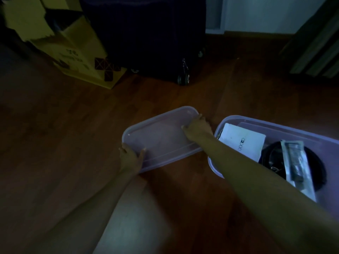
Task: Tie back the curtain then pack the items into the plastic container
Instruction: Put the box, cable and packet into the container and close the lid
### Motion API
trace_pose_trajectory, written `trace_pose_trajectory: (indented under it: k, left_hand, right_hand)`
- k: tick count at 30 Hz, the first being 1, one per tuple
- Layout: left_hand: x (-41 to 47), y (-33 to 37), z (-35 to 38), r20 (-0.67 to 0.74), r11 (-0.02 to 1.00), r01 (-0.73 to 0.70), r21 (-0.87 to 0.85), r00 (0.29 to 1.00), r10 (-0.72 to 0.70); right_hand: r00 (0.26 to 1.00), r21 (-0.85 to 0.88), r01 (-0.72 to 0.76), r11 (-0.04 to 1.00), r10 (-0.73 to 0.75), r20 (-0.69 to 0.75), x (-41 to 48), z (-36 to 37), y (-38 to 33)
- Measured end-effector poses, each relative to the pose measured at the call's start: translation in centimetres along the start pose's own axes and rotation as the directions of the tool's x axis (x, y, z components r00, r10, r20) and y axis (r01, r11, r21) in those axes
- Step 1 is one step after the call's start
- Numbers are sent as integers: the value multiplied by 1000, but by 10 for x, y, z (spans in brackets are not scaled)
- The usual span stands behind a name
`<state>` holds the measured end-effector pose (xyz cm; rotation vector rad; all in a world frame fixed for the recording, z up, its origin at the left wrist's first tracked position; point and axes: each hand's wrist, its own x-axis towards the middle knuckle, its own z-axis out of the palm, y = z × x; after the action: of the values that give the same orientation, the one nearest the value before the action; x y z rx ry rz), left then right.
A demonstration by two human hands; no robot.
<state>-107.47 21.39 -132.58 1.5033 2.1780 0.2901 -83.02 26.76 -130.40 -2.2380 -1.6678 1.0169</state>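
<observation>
Gripping a translucent lilac rectangular plastic lid (163,142) by two opposite corners, flat on or just above the brown wooden floor (73,125); too dim for telling which. Curling the left hand (130,158) round the lid's 7 o'clock corner, thumb lying on the top face and fingers tucking past the rim. Clamping the right hand (197,130) over the 2 o'clock corner the same way, thumb on top, fingers hooking over the far edge. Sitting just beside the lid at 3 o'clock, a matching lilac plastic container (293,132), already holding a white flat box (242,142), a black round coiled item (271,154) and a clear packet (295,162) with something dark inside. Standing well apart at 11 and 12 o'clock, a yellow cardboard box (73,48) and a dark wheeled suitcase (146,33). Judging the lid light, thin and prone to flexing, with a smooth, slippery face; probably handling best by keeping hold at diagonal corners along the stiffer rim and avoiding the bendy middle.
</observation>
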Motion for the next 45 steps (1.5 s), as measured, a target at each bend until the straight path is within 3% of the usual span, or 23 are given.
trace_pose_trajectory:
  k: [3, 6, 12, 18, 24, 34, 45]
  left_hand:
    - [5, 10, -7, -119, 1000, 7, -20, 993, -9]
    - [15, 26, -22, -269, 998, -65, -13, 961, 59]
    - [17, 100, -48, -307, 956, -283, -75, 919, 248]
    - [-50, 186, -17, -208, 848, -502, -170, 859, 467]
    - [-90, 206, 31, 19, 836, -505, -214, 854, 520]
    - [-109, 204, 55, 127, 845, -499, -193, 841, 526]
    - [-117, 206, 57, 162, 821, -551, -151, 805, 571]
  right_hand:
    - [999, 43, 35, 998, -33, -44, 1, -16, -1]
    - [977, 140, 118, 983, -89, -194, -2, -42, -3]
    - [884, 270, 115, 956, 26, -467, -34, -113, 35]
    - [811, 287, -48, 957, 205, -548, -104, -134, 140]
    - [739, 251, -217, 943, 327, -589, -163, -125, 201]
    - [742, 298, -230, 926, 365, -562, -193, -110, 222]
    - [698, 184, -296, 937, 344, -628, -212, -103, 231]
